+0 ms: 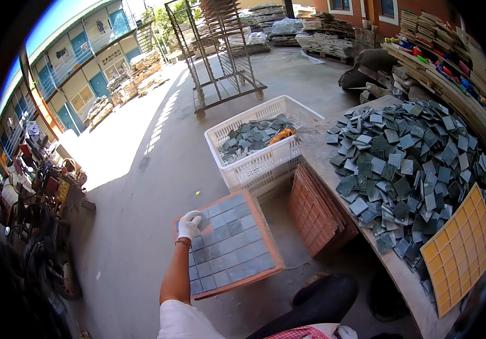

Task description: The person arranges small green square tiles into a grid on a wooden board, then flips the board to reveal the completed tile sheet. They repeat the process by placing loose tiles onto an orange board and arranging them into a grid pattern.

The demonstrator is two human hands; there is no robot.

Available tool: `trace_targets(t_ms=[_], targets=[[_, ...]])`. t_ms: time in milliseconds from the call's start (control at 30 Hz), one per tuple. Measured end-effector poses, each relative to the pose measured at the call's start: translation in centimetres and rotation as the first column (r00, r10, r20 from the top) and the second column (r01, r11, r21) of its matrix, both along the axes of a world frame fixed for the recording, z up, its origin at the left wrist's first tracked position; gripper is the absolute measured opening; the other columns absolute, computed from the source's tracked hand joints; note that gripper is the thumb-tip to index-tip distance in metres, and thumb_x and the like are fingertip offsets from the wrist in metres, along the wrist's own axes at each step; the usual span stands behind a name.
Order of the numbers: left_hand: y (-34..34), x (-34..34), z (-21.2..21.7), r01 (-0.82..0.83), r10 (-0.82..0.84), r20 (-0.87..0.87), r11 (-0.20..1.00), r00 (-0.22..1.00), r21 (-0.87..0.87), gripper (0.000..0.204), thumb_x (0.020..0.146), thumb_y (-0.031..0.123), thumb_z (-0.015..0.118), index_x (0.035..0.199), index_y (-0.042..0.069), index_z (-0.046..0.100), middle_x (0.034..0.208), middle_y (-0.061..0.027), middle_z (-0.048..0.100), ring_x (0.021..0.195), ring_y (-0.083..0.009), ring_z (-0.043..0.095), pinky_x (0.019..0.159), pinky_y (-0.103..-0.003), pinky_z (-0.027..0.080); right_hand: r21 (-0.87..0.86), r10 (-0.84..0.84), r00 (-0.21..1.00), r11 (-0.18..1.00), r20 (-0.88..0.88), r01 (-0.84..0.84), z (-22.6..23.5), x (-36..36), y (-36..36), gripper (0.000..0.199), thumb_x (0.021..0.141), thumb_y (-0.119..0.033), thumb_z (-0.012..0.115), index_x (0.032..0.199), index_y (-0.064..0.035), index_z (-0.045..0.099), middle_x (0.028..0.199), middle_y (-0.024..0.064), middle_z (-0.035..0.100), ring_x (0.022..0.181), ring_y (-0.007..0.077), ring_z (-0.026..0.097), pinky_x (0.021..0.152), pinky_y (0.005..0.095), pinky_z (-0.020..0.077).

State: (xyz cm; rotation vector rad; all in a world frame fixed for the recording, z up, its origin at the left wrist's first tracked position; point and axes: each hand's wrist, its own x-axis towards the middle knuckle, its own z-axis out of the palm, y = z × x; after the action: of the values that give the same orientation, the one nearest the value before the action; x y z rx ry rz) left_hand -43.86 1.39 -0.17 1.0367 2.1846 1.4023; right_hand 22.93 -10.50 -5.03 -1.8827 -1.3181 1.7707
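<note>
A gloved left hand is reaching over an orange grid mould, fingers bending narrowly beside a bare cell; whether they are holding a tile, I cannot tell. Grey square tiles are filling most other cells, probably stiff, light and brittle, best taken by opposite edges. A white perforated crate is standing beyond. A white glove, perhaps the right hand, is barely showing. Rightmost, loose tiles are covering the table.

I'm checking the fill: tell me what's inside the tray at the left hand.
The reddish tray holds rows of square grey tiles; a reddish patch shows beside the gloved left hand. Whatever lies beneath that hand is covered.
</note>
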Motion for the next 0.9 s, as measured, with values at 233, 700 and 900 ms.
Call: trace_targets(t_ms=[233,700,900], targets=[[-0.3,-1.1,-2.9,0.1,-0.139,-0.302,0.985,0.943,-0.143,0.026,0.077,0.011,0.069,0.102,0.004,0.069,0.098,-0.0088,0.066,0.09,-0.0238,0.063,0.081,-0.032,0.049,-0.068,-0.079,0.996,0.994,0.034,0.081,-0.5,-0.4,-0.2,0.037,0.095,-0.026,0.054,0.113,0.0042,0.063,0.114,0.0177,0.065,0.108,0.0282,0.059,0.097,0.0351,0.0439],[-1.4,2.4,-2.1,-0.023,-0.109,-0.521,0.971,0.847,-0.239,0.041,0.082,0.015,0.061,0.12,0.001,0.058,0.12,-0.0173,0.056,0.111,-0.0357,0.054,0.094,-0.04,0.045,-0.056,-0.083,0.995,0.995,0.061,0.087,-1.0,-0.1,-0.4,0.036,0.096,-0.026,0.051,0.114,0.0031,0.062,0.117,0.0204,0.062,0.111,0.0325,0.057,0.099,0.0376,0.0427],[-1.7,7.3,-4.0,-0.081,-0.272,-0.574,0.854,0.772,-0.514,0.071,0.091,0.047,0.048,0.145,0.002,0.033,0.152,-0.018,0.03,0.142,-0.0329,0.024,0.116,-0.047,0.014,0.018,-0.027,0.995,1.0,0.096,0.026,-1.6,0.3,-0.4,0.035,0.096,-0.026,0.048,0.112,0.0023,0.062,0.116,0.0216,0.062,0.11,0.0352,0.056,0.098,0.0393,0.0426]])
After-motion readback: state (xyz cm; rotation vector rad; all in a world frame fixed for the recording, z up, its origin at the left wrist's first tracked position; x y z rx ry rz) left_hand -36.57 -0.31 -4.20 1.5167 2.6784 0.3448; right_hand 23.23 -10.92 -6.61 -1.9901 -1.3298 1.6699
